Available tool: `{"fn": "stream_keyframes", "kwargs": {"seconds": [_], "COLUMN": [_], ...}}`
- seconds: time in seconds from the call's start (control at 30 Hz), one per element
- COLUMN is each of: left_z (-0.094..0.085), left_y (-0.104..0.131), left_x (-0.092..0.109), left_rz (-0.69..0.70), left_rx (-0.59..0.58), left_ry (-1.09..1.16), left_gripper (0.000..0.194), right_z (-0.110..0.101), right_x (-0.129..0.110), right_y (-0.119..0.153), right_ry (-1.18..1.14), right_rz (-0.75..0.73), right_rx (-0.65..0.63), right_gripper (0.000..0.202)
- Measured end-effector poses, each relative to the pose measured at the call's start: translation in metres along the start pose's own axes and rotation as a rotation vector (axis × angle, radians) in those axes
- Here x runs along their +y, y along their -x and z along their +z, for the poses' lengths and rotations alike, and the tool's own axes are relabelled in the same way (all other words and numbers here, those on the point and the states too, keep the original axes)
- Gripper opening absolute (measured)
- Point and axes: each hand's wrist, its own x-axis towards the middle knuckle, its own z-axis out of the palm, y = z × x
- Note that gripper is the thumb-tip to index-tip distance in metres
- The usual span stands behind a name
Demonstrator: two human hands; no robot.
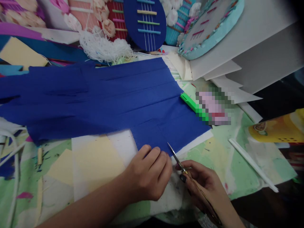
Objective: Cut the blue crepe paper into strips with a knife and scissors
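Note:
A wide sheet of blue crepe paper, creased and with torn-looking slits, spreads across the table. My left hand is closed at its near edge, fingers curled and pinching the paper; the fingertips are hidden. Just to the right, my right hand holds a slim pair of scissors. Their blades look closed and point up and left toward the near corner of the paper. A bright green plastic tool, perhaps a cutter, lies on the paper's right end, partly blurred out.
Decorated boards, among them a dark blue oval one with coloured sticks, stand at the back. White shredded strands lie before them. Cream paper pieces lie at left, a white stick and a yellow packet at right.

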Motion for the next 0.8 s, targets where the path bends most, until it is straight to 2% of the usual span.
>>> {"fn": "stream_keyframes", "kwargs": {"seconds": [0.3,0.53,0.8], "left_z": [0.001,0.000,0.000], "left_y": [0.001,0.000,0.000], "left_x": [0.000,0.000,-0.001], "left_rz": [0.000,0.001,0.001], "left_rx": [0.004,0.008,0.009], "left_ry": [0.024,0.034,0.028], "left_gripper": [0.023,0.022,0.025], "right_z": [-0.003,-0.002,-0.005], "right_x": [-0.011,-0.011,-0.004], "right_y": [0.002,-0.001,-0.005], "right_ry": [-0.041,-0.043,-0.009], "right_rz": [0.032,0.048,0.034], "right_rx": [-0.110,-0.085,-0.113], "right_gripper": [0.039,0.041,0.041]}}
